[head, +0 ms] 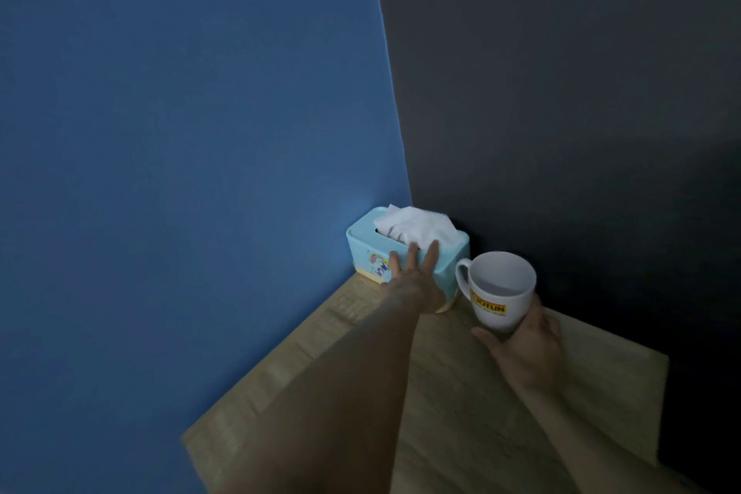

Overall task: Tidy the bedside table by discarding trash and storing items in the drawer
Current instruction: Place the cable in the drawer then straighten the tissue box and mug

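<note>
Corner setup: blue wall (180, 132) on the left, dark wall (561, 92) on the right, wooden counter (461, 393) wedged between them. Light is dim. The drawer is not in view and I see no trash on the visible part of the top.

Light-blue tissue box (363, 243) sits on the counter, pushed right into the corner. White mug (501, 293) with a yellow label is just beside it on the right, tilted toward the camera. Can't tell if its base touches the counter.

Left hand (413, 277): fingers straight and spread, flat against the box's near side and top edge, not wrapped round it. Right hand (525, 349): grasping the mug low on its body, thumb on one side and fingers on the other, handle unused.

A loose tissue (417, 229) sticks out of the box's slot, touching the left fingertips.

Risks as I read it:
- Flat-hand contact gives no real hold, so pulling the box out could slip or tip it.
- Fingers could snag the tissue and drag it out.
- The mug is close to the box, so moving either could knock them together.
- A low grip on a tilted mug is weak. I can't confirm it's empty, so it could spill.
</note>
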A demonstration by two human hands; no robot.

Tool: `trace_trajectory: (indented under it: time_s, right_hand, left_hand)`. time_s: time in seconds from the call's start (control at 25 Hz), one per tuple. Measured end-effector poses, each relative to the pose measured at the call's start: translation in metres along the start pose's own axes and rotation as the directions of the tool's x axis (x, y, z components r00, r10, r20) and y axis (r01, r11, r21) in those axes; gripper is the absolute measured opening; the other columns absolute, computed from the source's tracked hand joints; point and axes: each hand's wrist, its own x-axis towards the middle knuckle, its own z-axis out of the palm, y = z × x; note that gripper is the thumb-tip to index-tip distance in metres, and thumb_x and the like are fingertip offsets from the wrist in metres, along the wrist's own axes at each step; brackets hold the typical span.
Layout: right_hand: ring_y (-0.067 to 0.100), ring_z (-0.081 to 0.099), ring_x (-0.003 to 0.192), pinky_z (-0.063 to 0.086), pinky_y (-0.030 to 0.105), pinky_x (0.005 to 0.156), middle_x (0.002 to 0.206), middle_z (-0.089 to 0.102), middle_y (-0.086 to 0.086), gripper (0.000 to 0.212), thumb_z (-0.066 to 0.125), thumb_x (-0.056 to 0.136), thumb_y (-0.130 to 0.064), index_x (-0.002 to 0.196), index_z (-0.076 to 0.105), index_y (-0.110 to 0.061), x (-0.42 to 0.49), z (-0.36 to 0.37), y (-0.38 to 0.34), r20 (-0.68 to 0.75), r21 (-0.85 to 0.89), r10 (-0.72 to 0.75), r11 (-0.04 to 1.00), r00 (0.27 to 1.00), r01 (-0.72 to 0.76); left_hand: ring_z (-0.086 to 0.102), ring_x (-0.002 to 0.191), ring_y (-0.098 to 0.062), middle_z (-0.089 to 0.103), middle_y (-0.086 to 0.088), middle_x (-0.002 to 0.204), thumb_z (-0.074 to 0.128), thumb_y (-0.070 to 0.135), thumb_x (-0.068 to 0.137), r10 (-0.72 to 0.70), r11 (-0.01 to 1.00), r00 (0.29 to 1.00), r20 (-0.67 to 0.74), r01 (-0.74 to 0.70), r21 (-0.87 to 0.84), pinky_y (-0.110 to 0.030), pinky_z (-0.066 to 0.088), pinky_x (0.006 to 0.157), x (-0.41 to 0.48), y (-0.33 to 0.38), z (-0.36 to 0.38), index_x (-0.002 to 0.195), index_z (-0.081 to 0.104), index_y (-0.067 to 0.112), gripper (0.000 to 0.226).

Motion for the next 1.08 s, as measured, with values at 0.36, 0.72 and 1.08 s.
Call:
trace_trajectory:
  time_s: [0.36, 0.72, 1.08]
  right_hand:
    - [0.041, 0.029, 0.135, 0.027, 0.047, 0.110, 0.150, 0.023, 0.028, 0.090, 0.068, 0.079, -0.023, 0.143, 0.012, 0.006, -0.068, -0.017, 0.011, 0.013, -0.144, -0.056, 0.988, 0.998, 0.058]
    - [0.034, 0.032, 0.136, 0.030, 0.046, 0.109, 0.144, 0.040, 0.021, 0.055, 0.030, 0.088, -0.026, 0.135, 0.038, 0.001, -0.206, -0.033, 0.010, 0.127, -0.461, -0.165, 0.863, 0.978, 0.206]
    - [0.036, 0.036, 0.133, 0.028, 0.045, 0.108, 0.141, 0.044, 0.024, 0.061, 0.031, 0.084, -0.034, 0.132, 0.042, 0.002, -0.258, -0.024, -0.001, 0.130, -0.596, -0.109, 0.785, 0.985, 0.166]
  left_hand:
    - [-0.012, 0.147, -0.027, -0.015, -0.002, 0.159, 0.048, 0.015, 0.085, -0.189, 0.830, 0.980, -0.063, 0.125, -0.544, -0.055, -0.004, 0.117, -0.108, -0.046, 0.091, 0.147, -0.018, 0.026, 0.091]
    - [-0.015, 0.146, -0.021, -0.016, 0.009, 0.152, -0.019, 0.062, 0.074, 0.031, 0.986, 0.973, -0.230, -0.068, -0.155, -0.036, -0.016, 0.116, -0.274, -0.052, 0.173, 0.150, 0.003, 0.025, 0.087]
    - [-0.014, 0.146, -0.022, -0.001, 0.000, 0.160, 0.009, 0.043, 0.098, 0.005, 0.972, 0.944, -0.329, -0.082, -0.220, -0.037, -0.018, 0.113, -0.286, -0.055, 0.185, 0.150, 0.012, 0.019, 0.057]
